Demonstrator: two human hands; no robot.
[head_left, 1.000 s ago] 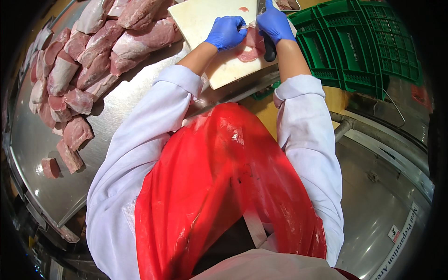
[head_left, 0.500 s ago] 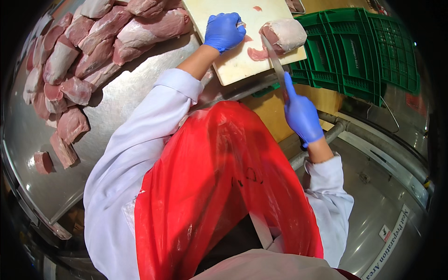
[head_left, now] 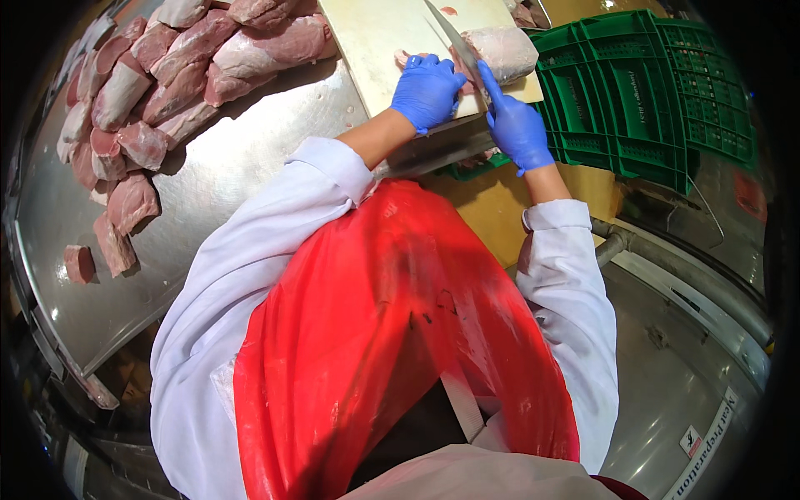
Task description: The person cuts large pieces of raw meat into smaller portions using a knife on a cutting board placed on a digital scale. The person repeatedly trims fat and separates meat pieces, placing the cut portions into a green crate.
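My right hand (head_left: 520,133) grips a long knife (head_left: 457,43), its index finger stretched along the blade's back. The blade slants up and left over the white cutting board (head_left: 375,37), at the left end of a pale, fat-covered piece of meat (head_left: 502,55). On the near part of the board my left hand (head_left: 427,93) is closed, fingers curled, left of the blade. A small pale meat scrap (head_left: 402,58) pokes out by its fingertips; the rest of its grip is hidden. Both hands wear blue gloves.
Several large chunks of raw meat (head_left: 179,67) are heaped on the steel table (head_left: 242,125) at the left, with a small cut piece (head_left: 79,263) nearer me. Right of the board stands a green plastic crate (head_left: 617,92). A metal rail (head_left: 692,258) runs along the right.
My right hand has moved up and left, bringing the knife across the meat's left end. My left hand has shifted down and right, closer to the blade.
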